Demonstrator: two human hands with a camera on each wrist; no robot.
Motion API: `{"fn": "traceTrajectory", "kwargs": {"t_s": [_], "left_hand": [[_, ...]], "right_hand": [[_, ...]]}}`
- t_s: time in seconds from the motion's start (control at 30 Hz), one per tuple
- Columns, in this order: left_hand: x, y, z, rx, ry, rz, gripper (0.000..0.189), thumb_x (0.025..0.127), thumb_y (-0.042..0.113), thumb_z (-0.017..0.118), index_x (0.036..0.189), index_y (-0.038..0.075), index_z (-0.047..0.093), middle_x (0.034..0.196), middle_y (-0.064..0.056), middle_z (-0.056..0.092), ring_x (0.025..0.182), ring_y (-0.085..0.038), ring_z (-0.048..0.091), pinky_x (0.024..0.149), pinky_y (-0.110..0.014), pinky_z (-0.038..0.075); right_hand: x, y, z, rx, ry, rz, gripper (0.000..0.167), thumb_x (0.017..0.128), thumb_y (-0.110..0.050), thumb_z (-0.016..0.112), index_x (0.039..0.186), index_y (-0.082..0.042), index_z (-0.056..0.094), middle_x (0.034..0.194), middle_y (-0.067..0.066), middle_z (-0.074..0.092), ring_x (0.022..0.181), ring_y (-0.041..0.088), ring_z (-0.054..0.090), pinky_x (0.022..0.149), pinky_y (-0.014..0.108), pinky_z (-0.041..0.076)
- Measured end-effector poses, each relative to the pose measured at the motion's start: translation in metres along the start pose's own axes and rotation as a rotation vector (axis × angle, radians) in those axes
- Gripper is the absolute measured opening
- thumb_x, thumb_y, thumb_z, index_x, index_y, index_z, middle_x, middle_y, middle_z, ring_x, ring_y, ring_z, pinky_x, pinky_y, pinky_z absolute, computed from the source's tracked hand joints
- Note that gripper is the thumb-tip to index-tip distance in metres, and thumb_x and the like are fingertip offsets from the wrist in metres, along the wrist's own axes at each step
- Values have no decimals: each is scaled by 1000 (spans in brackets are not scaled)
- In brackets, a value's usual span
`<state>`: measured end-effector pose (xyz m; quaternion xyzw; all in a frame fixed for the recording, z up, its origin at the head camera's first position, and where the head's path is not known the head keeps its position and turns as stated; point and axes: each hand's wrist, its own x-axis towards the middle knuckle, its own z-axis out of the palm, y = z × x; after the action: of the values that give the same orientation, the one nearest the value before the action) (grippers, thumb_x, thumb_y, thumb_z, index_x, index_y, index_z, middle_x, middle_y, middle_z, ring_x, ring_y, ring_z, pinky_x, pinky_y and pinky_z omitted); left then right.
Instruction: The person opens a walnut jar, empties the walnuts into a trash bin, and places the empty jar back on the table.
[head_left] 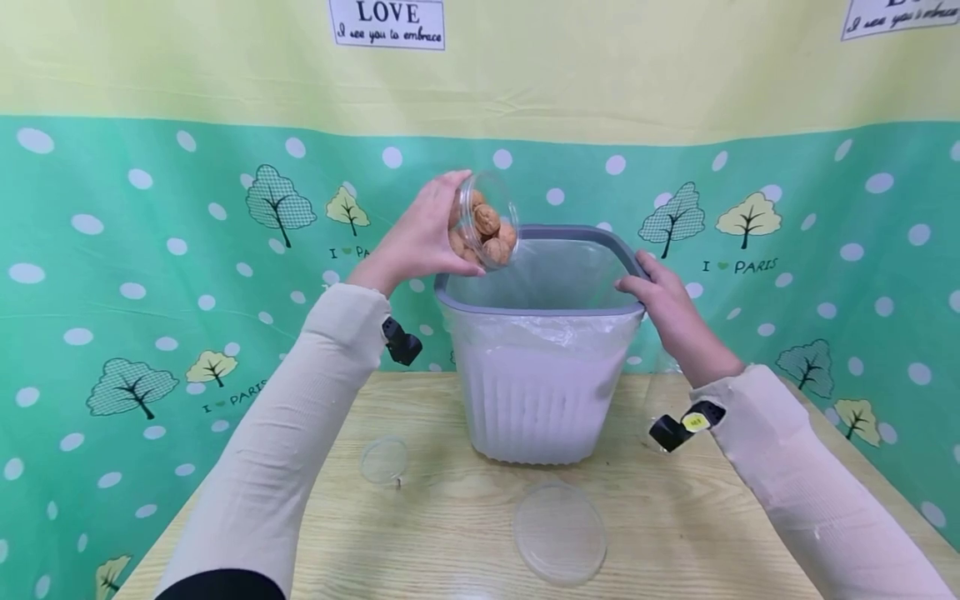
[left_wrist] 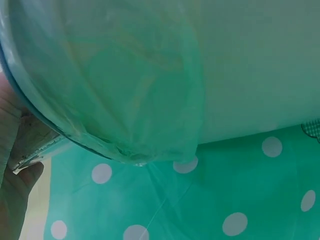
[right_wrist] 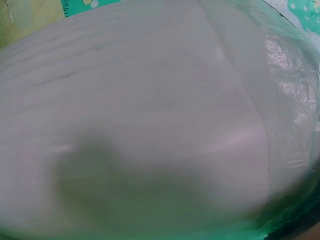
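Observation:
My left hand [head_left: 423,229] grips a clear round jar [head_left: 491,185] holding several walnuts [head_left: 486,220]. The jar lies tilted on its side above the left part of a wastebasket's rim, its mouth facing right. Pale and ribbed, the wastebasket [head_left: 536,400] stands upright on the table with a thin plastic liner [head_left: 551,332] folded over its grey rim [head_left: 540,311]. At the rim's right side, my right hand [head_left: 666,302] holds on, thumb over the edge. In the left wrist view, part of the jar [left_wrist: 37,145] shows behind the lined rim. The right wrist view is mostly filled by the wastebasket wall [right_wrist: 150,90].
On the wooden table [head_left: 450,533], a large clear round lid [head_left: 559,533] lies in front of the wastebasket. A smaller clear disc [head_left: 384,461] is to its left. Something transparent [head_left: 663,387] stands partly behind my right wrist. A green and yellow printed curtain [head_left: 225,200] hangs behind.

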<state>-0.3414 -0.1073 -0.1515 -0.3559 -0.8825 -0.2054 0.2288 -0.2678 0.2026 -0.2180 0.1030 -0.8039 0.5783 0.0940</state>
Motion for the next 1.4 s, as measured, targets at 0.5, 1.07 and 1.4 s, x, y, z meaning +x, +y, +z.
{"fn": "traceTrajectory", "kwargs": {"t_s": [0.5,1.07,1.4], "left_hand": [[3,-5,-1,47,-14,40,119,59,37,89,149,11,16,151,-7,25,138,-23,22,111,-44,27],[6,5,-2,102,-39,165,120,56,39,90,147,7,18,149,-12,29,139,-25,22,113,-41,24],[7,10,-2,163,-79,174,119,57,38,89,147,4,19,151,-14,26,141,-27,18,114,-40,20]], "right_hand": [[0,1,0,-14,-1,8,72,92,-16,45,151,-6,5,157,14,9,144,29,5,114,53,8],[-1,4,-1,-28,3,-9,70,91,-17,45,151,-3,10,154,18,18,142,33,13,112,57,12],[-1,2,-1,-34,10,-10,70,91,-17,45,150,-2,10,154,19,18,142,33,12,111,58,12]]}}
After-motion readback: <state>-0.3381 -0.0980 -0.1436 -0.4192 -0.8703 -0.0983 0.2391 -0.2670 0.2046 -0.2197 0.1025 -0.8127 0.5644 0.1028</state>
